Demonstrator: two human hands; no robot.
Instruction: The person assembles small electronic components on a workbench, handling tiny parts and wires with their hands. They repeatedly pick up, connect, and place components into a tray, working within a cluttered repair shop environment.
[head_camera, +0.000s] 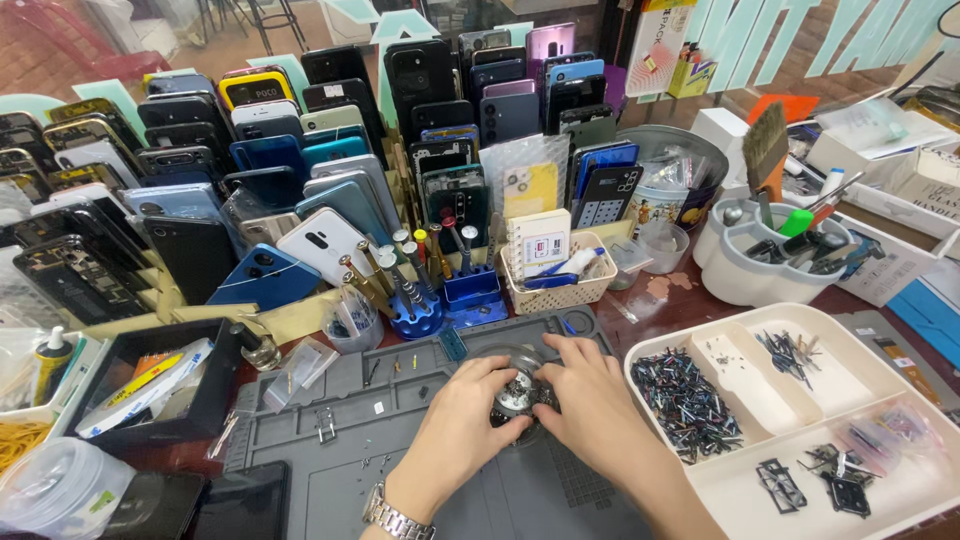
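Both hands are working over a small round dish of tiny metal parts (520, 392) sitting in the middle of the grey repair mat (330, 440). The left hand (455, 425), with a metal watch (395, 518) on its wrist, is coming in from the left with its fingers (497, 372) curled down onto the dish rim; the right hand (590, 400) is closing in from the other side, fingers bent and pinching among the parts. I cannot tell whether either hand is actually gripping a piece or only sorting through the heap.

Just right of the hands, a white divided tray (800, 330) is holding dark screws and small brackets in separate compartments. Behind the mat, a blue stand of screwdrivers (420, 290) and a cream basket (560, 285) are standing before rows of upright phones and back covers (250, 180). A white tool caddy (770, 260) with a brush is sitting to the far right.

The risk, as I judge it, lies in how small and loose those parts are. A careless flick of a finger could be sending pieces skittering across the mat, where they would be hard to find among its recesses. The right forearm is also lying close to the tray's edge; a nudge there could be mixing the sorted compartments.
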